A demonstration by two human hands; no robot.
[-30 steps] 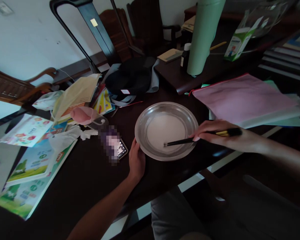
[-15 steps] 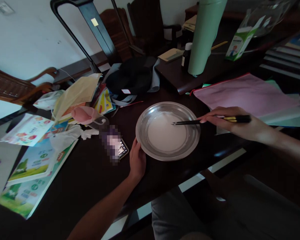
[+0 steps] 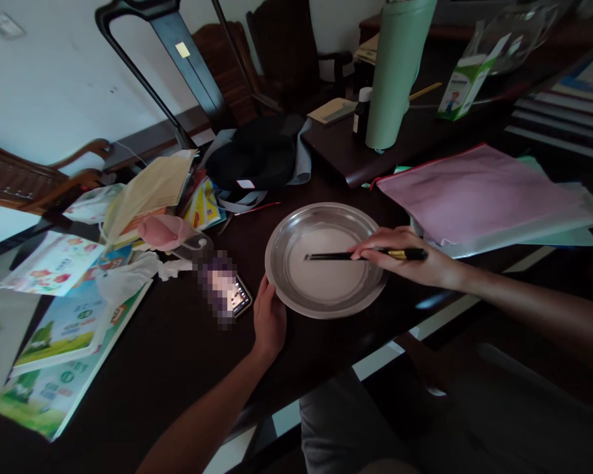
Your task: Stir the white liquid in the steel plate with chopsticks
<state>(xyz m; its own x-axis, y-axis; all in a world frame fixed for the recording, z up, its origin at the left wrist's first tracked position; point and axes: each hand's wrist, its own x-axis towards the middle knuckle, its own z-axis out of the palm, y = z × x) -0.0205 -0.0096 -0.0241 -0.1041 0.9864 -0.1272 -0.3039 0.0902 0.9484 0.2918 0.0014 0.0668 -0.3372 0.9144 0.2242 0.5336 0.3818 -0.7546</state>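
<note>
A round metal plate (image 3: 281, 237) holding a white liquid or batter lies on the dark table (image 3: 178, 349). My left hand (image 3: 269, 319) rests against the plate's near-left rim, fingers curled against it. My right hand (image 3: 402, 260) is closed on a pair of black chopsticks (image 3: 346, 255) with gold bands. The chopstick tips reach into the white stuff near the plate's middle.
A phone (image 3: 237, 296) lies just left of my left hand. Books (image 3: 64, 329), papers and a pink pouch (image 3: 163, 230) crowd the left side. A pink folder (image 3: 469, 191) lies right of the plate. Behind stand a green flask (image 3: 393, 72), a small bottle (image 3: 360, 112) and a carton (image 3: 462, 85).
My right hand swept the chopsticks through the plate: from the near side, out to the far right, then leftward to the middle. My left hand stayed at the rim.
</note>
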